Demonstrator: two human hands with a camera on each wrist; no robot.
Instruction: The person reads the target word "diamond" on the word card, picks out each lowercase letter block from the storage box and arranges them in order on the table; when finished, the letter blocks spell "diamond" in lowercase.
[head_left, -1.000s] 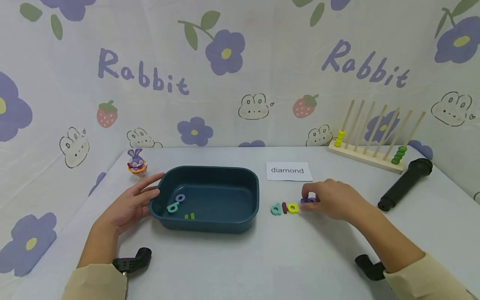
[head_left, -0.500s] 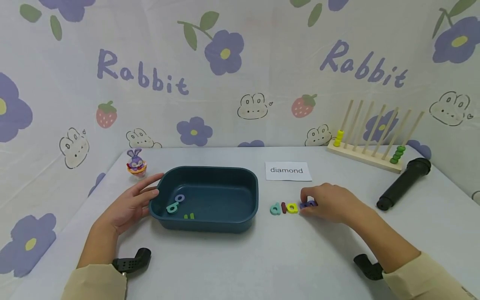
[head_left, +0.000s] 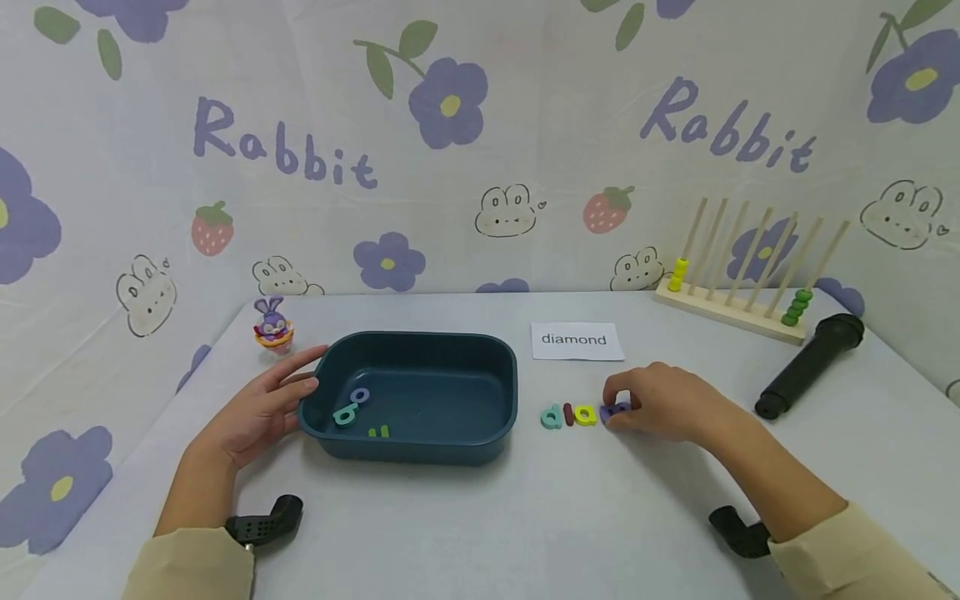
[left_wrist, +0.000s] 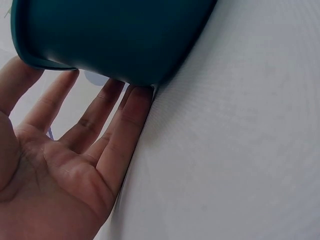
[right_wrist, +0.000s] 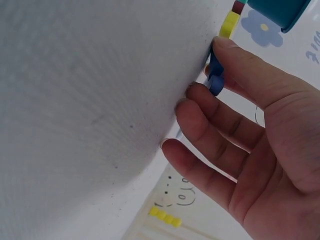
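In the head view a dark teal tub stands left of centre. My left hand touches its left end with nearly straight fingers; the left wrist view shows the fingertips against the outer wall. Inside the tub lie a purple ring-shaped letter, a turquoise letter and small green pieces. My right hand pinches a blue-purple letter flat on the table, partly hidden by the fingers. Left of it, in a row, lie a yellow "a", a dark red "i" and a turquoise "d".
Behind the letters lies a white card reading "diamond". A wooden bead rack and a black cylinder are at the right. A purple rabbit figure stands behind the left hand.
My right hand stays at the blue-purple letter with only slight finger shifts. The left hand and tub have not moved.
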